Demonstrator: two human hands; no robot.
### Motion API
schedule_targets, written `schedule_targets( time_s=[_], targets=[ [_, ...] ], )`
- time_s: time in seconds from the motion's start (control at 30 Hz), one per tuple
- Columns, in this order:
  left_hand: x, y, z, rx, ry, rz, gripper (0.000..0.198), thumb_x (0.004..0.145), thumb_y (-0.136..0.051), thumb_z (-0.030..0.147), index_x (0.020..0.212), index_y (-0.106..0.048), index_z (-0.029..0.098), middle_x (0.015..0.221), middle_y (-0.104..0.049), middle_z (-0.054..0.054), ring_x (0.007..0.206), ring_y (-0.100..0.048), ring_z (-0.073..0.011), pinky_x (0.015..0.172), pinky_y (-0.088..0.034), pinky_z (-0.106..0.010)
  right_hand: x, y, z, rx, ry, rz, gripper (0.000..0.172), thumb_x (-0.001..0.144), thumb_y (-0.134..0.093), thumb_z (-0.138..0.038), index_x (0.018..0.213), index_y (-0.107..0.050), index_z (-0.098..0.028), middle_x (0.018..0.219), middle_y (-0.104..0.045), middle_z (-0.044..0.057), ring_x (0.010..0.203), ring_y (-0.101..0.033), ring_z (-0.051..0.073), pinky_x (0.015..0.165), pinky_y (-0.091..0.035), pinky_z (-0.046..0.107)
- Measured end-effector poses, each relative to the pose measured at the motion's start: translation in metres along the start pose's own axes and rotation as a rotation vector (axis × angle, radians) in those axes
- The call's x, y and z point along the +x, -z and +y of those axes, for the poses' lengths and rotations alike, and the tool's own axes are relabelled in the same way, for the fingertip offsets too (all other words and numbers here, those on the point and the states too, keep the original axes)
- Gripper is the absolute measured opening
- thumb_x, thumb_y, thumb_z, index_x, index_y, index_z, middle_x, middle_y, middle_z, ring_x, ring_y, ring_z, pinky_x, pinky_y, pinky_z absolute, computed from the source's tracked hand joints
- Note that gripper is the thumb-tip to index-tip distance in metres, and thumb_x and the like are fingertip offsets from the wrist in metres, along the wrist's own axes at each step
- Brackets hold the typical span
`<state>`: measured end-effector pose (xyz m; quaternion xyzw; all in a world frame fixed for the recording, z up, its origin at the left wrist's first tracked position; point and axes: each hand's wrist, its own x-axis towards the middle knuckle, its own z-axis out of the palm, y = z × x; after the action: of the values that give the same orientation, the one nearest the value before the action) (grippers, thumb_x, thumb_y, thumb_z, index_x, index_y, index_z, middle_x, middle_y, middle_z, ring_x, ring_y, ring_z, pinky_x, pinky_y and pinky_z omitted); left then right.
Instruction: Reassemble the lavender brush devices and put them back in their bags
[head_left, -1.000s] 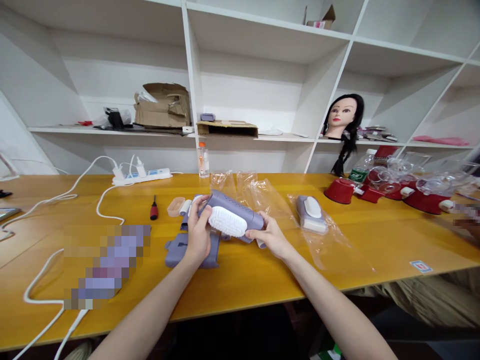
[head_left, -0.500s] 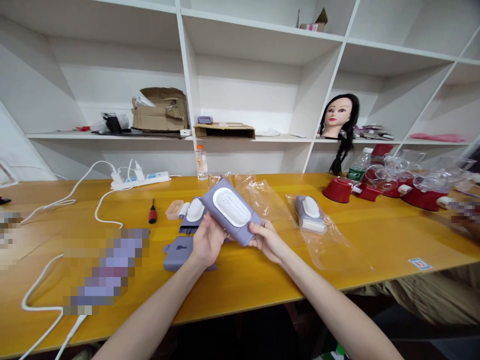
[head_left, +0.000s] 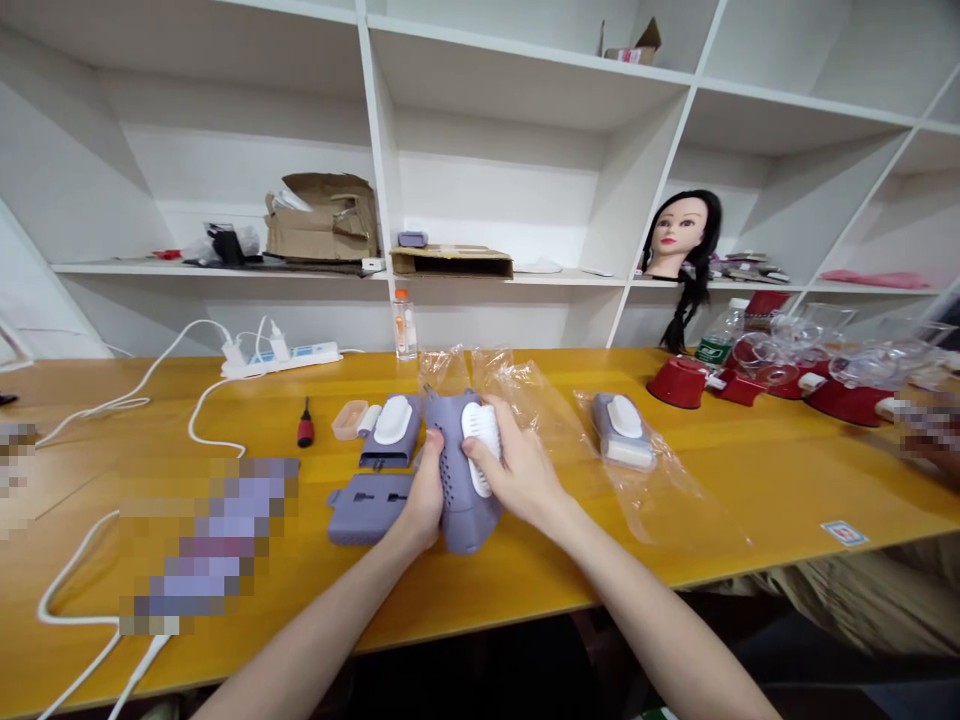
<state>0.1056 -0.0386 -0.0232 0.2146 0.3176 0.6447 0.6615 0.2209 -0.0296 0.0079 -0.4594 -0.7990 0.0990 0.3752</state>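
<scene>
Both my hands hold a purple plastic device (head_left: 459,480) with a white ribbed pad, standing on edge just above the yellow table (head_left: 525,570). My left hand (head_left: 425,495) grips its left side, thumb on the perforated face. My right hand (head_left: 517,468) wraps over the white pad from the right. To the left lie a flat purple part (head_left: 364,494) and another purple piece with a white pad (head_left: 391,429).
A similar purple unit (head_left: 621,428) lies in a clear bag to the right, with more empty bags behind. A red-handled screwdriver (head_left: 305,424), a power strip (head_left: 281,356) with white cables, red-based clear containers (head_left: 825,385) and a mannequin head (head_left: 679,240) surround the work area. Another person's hand (head_left: 926,435) shows at far right.
I have turned the purple device from flat with its white pad facing up to standing on edge, and lowered it toward the table. My right hand moved onto the pad.
</scene>
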Motion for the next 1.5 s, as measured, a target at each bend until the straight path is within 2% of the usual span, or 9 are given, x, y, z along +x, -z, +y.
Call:
schedule_targets(
  time_s=[0.23, 0.43, 0.6, 0.73, 0.83, 0.93, 1.1, 1.3, 1.5],
  targets=[
    [-0.001, -0.002, 0.005, 0.018, 0.0, 0.025, 0.044, 0.086, -0.043, 0.043, 0.112, -0.06, 0.011, 0.099, -0.07, -0.012, 0.099, -0.063, -0.0239, 0.091, -0.048, -0.036, -0.006, -0.005, -0.002, -0.041, 0.02, -0.026, 0.038, 0.089, -0.036, -0.042, 0.118, -0.044, -0.018, 0.082, -0.062, 0.006, 0.072, -0.057, 0.021, 0.067, -0.038, 0.029],
    [-0.002, -0.002, 0.009, -0.025, -0.01, 0.004, 0.045, 0.085, -0.043, 0.045, 0.11, -0.061, 0.012, 0.099, -0.07, -0.011, 0.099, -0.063, -0.0237, 0.093, -0.047, -0.036, -0.005, -0.015, -0.002, 0.007, -0.01, 0.009, 0.036, 0.087, -0.041, -0.043, 0.114, -0.048, -0.02, 0.084, -0.062, 0.006, 0.075, -0.056, 0.02, 0.067, -0.038, 0.028],
    [0.002, -0.006, 0.009, 0.009, -0.037, 0.008, 0.043, 0.083, -0.047, 0.046, 0.105, -0.063, 0.014, 0.1, -0.07, -0.011, 0.101, -0.062, -0.0239, 0.092, -0.047, -0.035, 0.004, -0.005, -0.007, 0.044, -0.057, 0.024, 0.037, 0.086, -0.042, -0.046, 0.114, -0.05, -0.023, 0.084, -0.065, 0.004, 0.073, -0.058, 0.021, 0.065, -0.038, 0.028],
    [0.006, -0.001, 0.004, 0.11, -0.148, -0.02, 0.038, 0.079, -0.055, 0.046, 0.097, -0.065, 0.014, 0.101, -0.069, -0.009, 0.102, -0.061, -0.0221, 0.093, -0.045, -0.033, 0.009, 0.002, -0.011, -0.029, -0.088, 0.082, 0.042, 0.086, -0.04, -0.05, 0.119, -0.048, -0.026, 0.084, -0.067, 0.004, 0.071, -0.06, 0.022, 0.065, -0.038, 0.029],
    [0.007, 0.005, 0.002, 0.125, -0.213, -0.057, 0.039, 0.075, -0.059, 0.047, 0.094, -0.065, 0.013, 0.1, -0.069, -0.009, 0.102, -0.061, -0.022, 0.093, -0.045, -0.033, 0.008, -0.001, -0.012, -0.055, -0.046, 0.088, 0.035, 0.088, -0.038, -0.047, 0.11, -0.052, -0.025, 0.081, -0.067, 0.003, 0.073, -0.061, 0.022, 0.065, -0.037, 0.028],
    [0.005, 0.005, 0.004, 0.071, -0.189, -0.068, 0.04, 0.074, -0.059, 0.047, 0.096, -0.065, 0.013, 0.093, -0.07, -0.008, 0.098, -0.063, -0.0226, 0.092, -0.046, -0.034, 0.007, -0.007, -0.013, -0.029, -0.031, 0.083, 0.03, 0.089, -0.037, -0.045, 0.104, -0.053, -0.025, 0.078, -0.066, 0.001, 0.073, -0.062, 0.021, 0.063, -0.036, 0.026],
    [0.001, 0.0, 0.017, -0.006, -0.078, 0.055, 0.033, 0.082, -0.051, 0.04, 0.097, -0.065, 0.013, 0.089, -0.071, -0.008, 0.093, -0.065, -0.0222, 0.088, -0.049, -0.033, 0.009, -0.015, -0.018, -0.056, -0.05, 0.077, 0.03, 0.088, -0.039, -0.046, 0.103, -0.055, -0.025, 0.084, -0.067, 0.001, 0.078, -0.062, 0.022, 0.067, -0.036, 0.027],
    [0.006, 0.002, 0.021, 0.007, -0.052, 0.052, 0.037, 0.08, -0.055, 0.042, 0.104, -0.063, 0.016, 0.092, -0.072, -0.008, 0.092, -0.066, -0.0243, 0.087, -0.05, -0.035, 0.007, -0.021, -0.018, 0.045, -0.077, 0.046, 0.037, 0.088, -0.04, -0.046, 0.117, -0.049, -0.024, 0.101, -0.066, 0.006, 0.091, -0.061, 0.024, 0.075, -0.04, 0.031],
    [0.011, 0.002, 0.02, 0.037, -0.022, -0.002, 0.047, 0.081, -0.049, 0.049, 0.11, -0.062, 0.013, 0.097, -0.071, -0.011, 0.093, -0.065, -0.0239, 0.088, -0.049, -0.034, 0.001, -0.014, -0.018, -0.038, -0.156, 0.022, 0.067, 0.084, -0.044, -0.049, 0.139, -0.026, -0.015, 0.105, -0.064, 0.016, 0.099, -0.058, 0.032, 0.08, -0.041, 0.039]
  ],
)
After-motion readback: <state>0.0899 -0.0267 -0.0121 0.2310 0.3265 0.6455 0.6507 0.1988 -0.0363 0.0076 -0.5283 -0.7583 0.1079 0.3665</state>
